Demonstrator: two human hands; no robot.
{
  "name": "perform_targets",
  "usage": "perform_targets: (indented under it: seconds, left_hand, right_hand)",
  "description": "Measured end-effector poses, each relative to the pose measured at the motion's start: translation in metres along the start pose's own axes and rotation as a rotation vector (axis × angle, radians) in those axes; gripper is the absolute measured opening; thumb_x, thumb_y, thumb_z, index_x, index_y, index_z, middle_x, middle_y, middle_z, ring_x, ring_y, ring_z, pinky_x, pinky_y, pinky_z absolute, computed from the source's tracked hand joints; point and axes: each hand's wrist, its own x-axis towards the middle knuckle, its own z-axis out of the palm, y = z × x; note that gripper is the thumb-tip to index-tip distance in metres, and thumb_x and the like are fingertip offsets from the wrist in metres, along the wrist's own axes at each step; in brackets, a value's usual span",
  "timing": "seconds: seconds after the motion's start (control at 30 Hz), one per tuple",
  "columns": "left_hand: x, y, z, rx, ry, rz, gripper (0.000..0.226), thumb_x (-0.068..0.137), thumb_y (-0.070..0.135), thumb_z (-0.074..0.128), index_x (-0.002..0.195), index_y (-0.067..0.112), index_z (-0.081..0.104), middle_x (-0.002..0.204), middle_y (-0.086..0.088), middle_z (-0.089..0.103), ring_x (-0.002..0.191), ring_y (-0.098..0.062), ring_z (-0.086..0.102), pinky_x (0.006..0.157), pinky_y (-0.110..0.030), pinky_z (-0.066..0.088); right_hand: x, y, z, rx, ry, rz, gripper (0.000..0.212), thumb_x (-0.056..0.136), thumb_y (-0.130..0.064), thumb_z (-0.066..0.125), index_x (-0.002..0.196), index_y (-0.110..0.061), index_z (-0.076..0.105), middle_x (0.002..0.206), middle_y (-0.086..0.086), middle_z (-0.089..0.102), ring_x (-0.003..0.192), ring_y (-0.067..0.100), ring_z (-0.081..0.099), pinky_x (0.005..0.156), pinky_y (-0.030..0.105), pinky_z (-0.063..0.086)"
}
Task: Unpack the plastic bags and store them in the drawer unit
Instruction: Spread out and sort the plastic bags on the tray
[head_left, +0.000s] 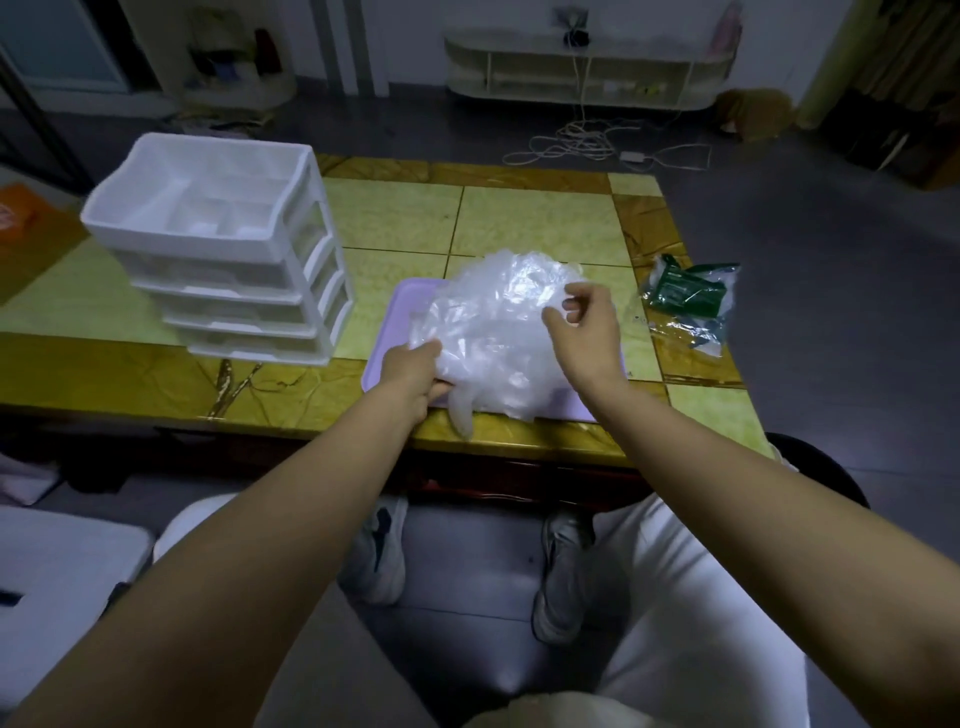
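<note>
A loose heap of clear plastic bags (493, 322) lies on a lilac tray (387, 332) near the table's front edge. My left hand (415, 371) grips the heap's lower left edge, and a twisted tail of plastic hangs over the tray's front. My right hand (584, 322) hovers at the heap's right side with fingers curled and thumb toward forefinger; whether it pinches plastic is unclear. The white drawer unit (223, 249) stands at the left of the table, its drawers closed and its top a compartmented tray.
Torn green-and-clear packaging (691, 299) lies at the table's right edge. The yellow tiled table (519, 218) runs to a far edge, with cables on the floor behind. My knees and shoes are below the front edge. A white stool (57, 566) sits lower left.
</note>
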Motion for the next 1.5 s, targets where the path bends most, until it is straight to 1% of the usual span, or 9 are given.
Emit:
perform_targets:
  seconds: [0.13, 0.27, 0.37, 0.5, 0.67, 0.87, 1.07, 1.2, 1.5]
  left_hand:
    - [-0.009, 0.002, -0.002, -0.136, 0.086, 0.020, 0.019, 0.094, 0.009, 0.052, 0.112, 0.004, 0.056, 0.090, -0.013, 0.064, 0.075, -0.026, 0.064, 0.066, -0.037, 0.055]
    - [-0.020, -0.001, -0.002, -0.176, -0.005, -0.017, 0.029, 0.094, 0.009, 0.052, 0.122, 0.001, 0.056, 0.111, -0.014, 0.067, 0.096, -0.027, 0.066, 0.085, -0.041, 0.056]
    - [-0.028, -0.004, -0.008, -0.244, -0.072, -0.044, 0.032, 0.094, 0.004, 0.049, 0.125, 0.000, 0.054, 0.112, -0.017, 0.066, 0.096, -0.029, 0.066, 0.087, -0.043, 0.054]
    - [-0.043, -0.005, -0.012, -0.280, -0.145, -0.139, 0.032, 0.092, -0.001, 0.045, 0.124, -0.002, 0.051, 0.098, -0.022, 0.064, 0.085, -0.035, 0.065, 0.074, -0.047, 0.054]
    - [-0.038, -0.008, -0.026, -0.235, -0.171, -0.154, 0.037, 0.089, 0.000, 0.043, 0.125, 0.001, 0.050, 0.101, -0.022, 0.063, 0.084, -0.034, 0.065, 0.070, -0.046, 0.056]
    - [-0.025, -0.008, -0.052, 0.040, -0.167, -0.268, 0.061, 0.067, 0.054, 0.076, 0.114, 0.018, 0.059, 0.115, -0.006, 0.063, 0.106, -0.029, 0.061, 0.084, -0.043, 0.053]
    - [-0.018, -0.004, -0.057, -0.354, -0.224, -0.275, 0.038, 0.087, 0.024, 0.067, 0.121, 0.009, 0.058, 0.099, -0.012, 0.068, 0.085, -0.027, 0.067, 0.062, -0.030, 0.060]
    - [-0.014, -0.002, -0.056, -0.298, -0.217, -0.206, 0.044, 0.082, 0.028, 0.072, 0.122, 0.014, 0.060, 0.107, -0.008, 0.070, 0.091, -0.024, 0.069, 0.079, -0.037, 0.057]
    - [-0.005, -0.009, -0.061, -0.352, -0.098, -0.013, 0.041, 0.085, 0.015, 0.069, 0.121, -0.005, 0.059, 0.114, -0.021, 0.067, 0.097, -0.031, 0.068, 0.090, -0.044, 0.055]
  right_hand:
    - [-0.022, -0.017, 0.016, 0.095, -0.257, -0.118, 0.013, 0.088, -0.006, 0.053, 0.096, -0.013, 0.060, 0.079, 0.002, 0.056, 0.065, 0.014, 0.055, 0.060, 0.019, 0.045]
    - [-0.045, -0.022, 0.036, 0.063, -0.561, 0.199, 0.033, 0.097, -0.033, 0.048, 0.119, -0.009, 0.049, 0.096, 0.002, 0.052, 0.091, 0.021, 0.060, 0.082, 0.039, 0.054]
    - [-0.044, -0.019, 0.043, 0.143, -0.517, 0.352, 0.046, 0.096, -0.045, 0.043, 0.121, -0.007, 0.051, 0.111, 0.007, 0.058, 0.096, 0.025, 0.062, 0.087, 0.046, 0.056]
    - [-0.046, -0.014, 0.050, 0.412, -0.573, 0.532, 0.058, 0.092, -0.052, 0.048, 0.123, -0.004, 0.056, 0.096, 0.018, 0.064, 0.072, 0.032, 0.060, 0.059, 0.039, 0.047]
    - [-0.045, -0.010, 0.064, 0.520, -0.399, 0.541, 0.039, 0.090, -0.021, 0.062, 0.119, 0.004, 0.058, 0.113, 0.022, 0.067, 0.086, 0.036, 0.067, 0.057, 0.043, 0.058]
    - [-0.044, -0.010, 0.088, 0.414, -0.182, 0.462, 0.021, 0.081, -0.019, 0.073, 0.093, -0.005, 0.063, 0.100, 0.017, 0.070, 0.091, 0.033, 0.069, 0.079, 0.044, 0.056]
    - [-0.054, -0.011, 0.098, 0.386, -0.256, 0.315, 0.010, 0.084, -0.015, 0.070, 0.092, -0.012, 0.065, 0.098, 0.009, 0.070, 0.092, 0.025, 0.068, 0.083, 0.038, 0.055]
    - [-0.049, -0.005, 0.096, 0.451, -0.303, 0.341, 0.032, 0.083, -0.013, 0.070, 0.112, -0.002, 0.064, 0.108, 0.011, 0.070, 0.093, 0.021, 0.069, 0.069, 0.026, 0.056]
    - [-0.044, -0.009, 0.111, 0.499, -0.367, 0.446, 0.042, 0.087, -0.029, 0.063, 0.123, -0.009, 0.058, 0.115, 0.009, 0.069, 0.102, 0.026, 0.067, 0.088, 0.044, 0.056]
